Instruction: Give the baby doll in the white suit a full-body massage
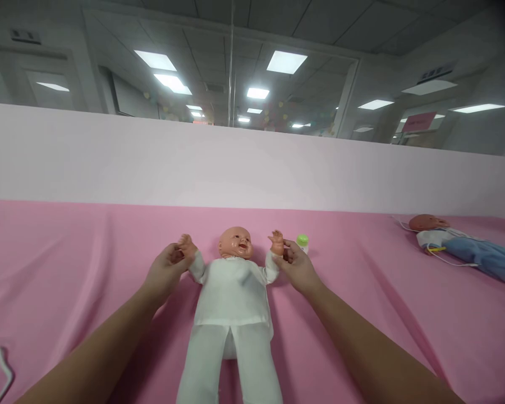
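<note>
A baby doll in a white top and white trousers lies face up on a pink cloth, its head toward the wall and both its arms raised. My left hand is closed on the doll's arm at the left, at the wrist. At the right, my right hand pinches the doll's other arm by the wrist and cuff. Just behind my right hand stands a small white bottle with a green cap, partly hidden by my fingers.
Another doll in blue and white clothes lies at the far right, with a thin white cord around it. A white cable is at the lower left. Behind the pink cloth rises a low white wall with glass above.
</note>
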A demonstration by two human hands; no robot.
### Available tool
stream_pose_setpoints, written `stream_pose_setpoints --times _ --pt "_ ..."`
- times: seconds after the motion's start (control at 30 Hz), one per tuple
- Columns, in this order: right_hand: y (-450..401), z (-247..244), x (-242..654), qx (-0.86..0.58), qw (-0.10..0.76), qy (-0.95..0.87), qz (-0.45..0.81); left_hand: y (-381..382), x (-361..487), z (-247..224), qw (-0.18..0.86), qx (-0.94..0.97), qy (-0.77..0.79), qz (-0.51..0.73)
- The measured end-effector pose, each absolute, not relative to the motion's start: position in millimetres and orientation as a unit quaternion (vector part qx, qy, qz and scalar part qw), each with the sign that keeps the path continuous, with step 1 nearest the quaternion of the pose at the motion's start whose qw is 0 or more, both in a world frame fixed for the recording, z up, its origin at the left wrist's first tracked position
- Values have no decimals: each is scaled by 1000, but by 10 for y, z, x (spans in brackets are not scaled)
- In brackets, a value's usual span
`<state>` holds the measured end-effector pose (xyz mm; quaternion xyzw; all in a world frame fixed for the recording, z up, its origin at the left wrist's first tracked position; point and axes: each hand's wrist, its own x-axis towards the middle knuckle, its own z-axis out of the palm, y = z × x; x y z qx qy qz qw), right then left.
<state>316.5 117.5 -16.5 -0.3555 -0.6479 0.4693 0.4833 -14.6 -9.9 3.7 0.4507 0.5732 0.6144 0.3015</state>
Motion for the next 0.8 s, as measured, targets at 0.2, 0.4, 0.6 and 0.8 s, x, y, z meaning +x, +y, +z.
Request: stream_pose_setpoints --times 0.2,0.4,0.6,0.8 --pt "786 33 3050 -209 364 -831 366 -280 107 200 251 653 559 445" --pt "696 66 3010 -161 307 -894 286 -253 104 181 133 722 594 328" --pt "1043 -112 3070 -326 460 -749 350 -107 96 44 46 619 678 394" --pt "1402 -271 3138 -428 522 -686 273 -33 -88 76 61 472 765 434"
